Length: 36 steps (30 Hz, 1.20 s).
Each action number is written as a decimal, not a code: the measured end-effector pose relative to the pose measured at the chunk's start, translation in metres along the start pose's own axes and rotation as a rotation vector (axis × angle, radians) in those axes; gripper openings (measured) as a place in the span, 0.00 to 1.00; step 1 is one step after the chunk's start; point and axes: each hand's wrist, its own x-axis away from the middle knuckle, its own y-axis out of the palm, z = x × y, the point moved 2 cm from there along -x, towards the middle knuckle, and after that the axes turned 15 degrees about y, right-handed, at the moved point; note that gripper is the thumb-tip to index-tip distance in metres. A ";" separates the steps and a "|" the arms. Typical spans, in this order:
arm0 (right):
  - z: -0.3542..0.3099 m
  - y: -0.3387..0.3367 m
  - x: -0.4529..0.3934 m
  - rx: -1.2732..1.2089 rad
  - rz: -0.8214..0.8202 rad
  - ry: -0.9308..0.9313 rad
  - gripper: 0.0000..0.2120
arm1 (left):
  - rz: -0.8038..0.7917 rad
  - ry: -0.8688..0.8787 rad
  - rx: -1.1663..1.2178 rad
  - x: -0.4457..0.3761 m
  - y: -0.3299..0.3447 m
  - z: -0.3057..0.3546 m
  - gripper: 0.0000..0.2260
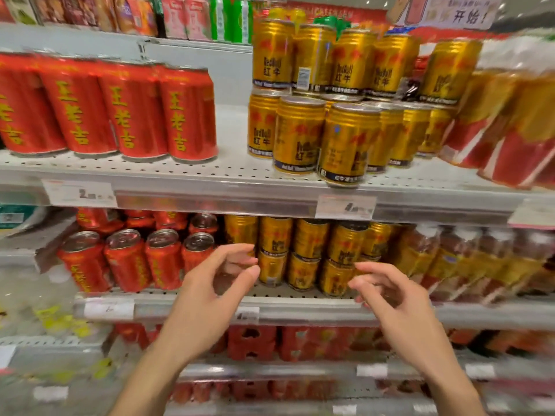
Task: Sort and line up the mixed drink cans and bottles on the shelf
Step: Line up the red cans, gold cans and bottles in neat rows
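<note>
Red herbal-tea cans (132,112) stand in a row at the left of the upper shelf (234,175). Gold energy-drink cans (345,142) are stacked in two layers to their right, with two standing out at the shelf's front edge. On the lower shelf (270,307), more red cans (129,259) stand left of stacked gold cans (309,253). My left hand (210,295) hovers in front of the lower shelf, fingers curled apart, holding nothing. My right hand (393,298) is beside it in front of the gold cans, also with nothing in it.
Bottles with red and gold labels (510,121) fill the right of the upper shelf, and similar bottles (480,259) the right of the lower one. Price tags (345,207) hang on the shelf rails. Red multipacks (270,343) sit lower down. Snack packets (180,16) line the top.
</note>
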 end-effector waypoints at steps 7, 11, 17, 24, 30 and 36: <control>-0.004 -0.035 -0.014 0.012 0.032 -0.037 0.07 | 0.019 0.034 0.013 -0.017 0.027 0.017 0.11; -0.022 -0.044 -0.014 0.056 0.115 -0.087 0.07 | 0.040 0.121 0.021 -0.035 0.024 0.027 0.11; -0.089 -0.055 -0.018 0.154 0.299 -0.349 0.08 | 0.075 0.363 -0.085 -0.071 0.000 0.057 0.13; -0.178 -0.049 -0.054 0.394 0.385 -0.689 0.16 | 0.039 0.607 -0.375 -0.135 -0.015 0.082 0.22; -0.198 -0.033 -0.092 0.548 0.183 -0.732 0.24 | -0.043 0.540 -0.534 -0.171 -0.007 0.081 0.33; -0.186 -0.030 -0.105 0.507 0.207 -0.805 0.24 | -0.017 0.526 -0.523 -0.172 0.005 0.077 0.32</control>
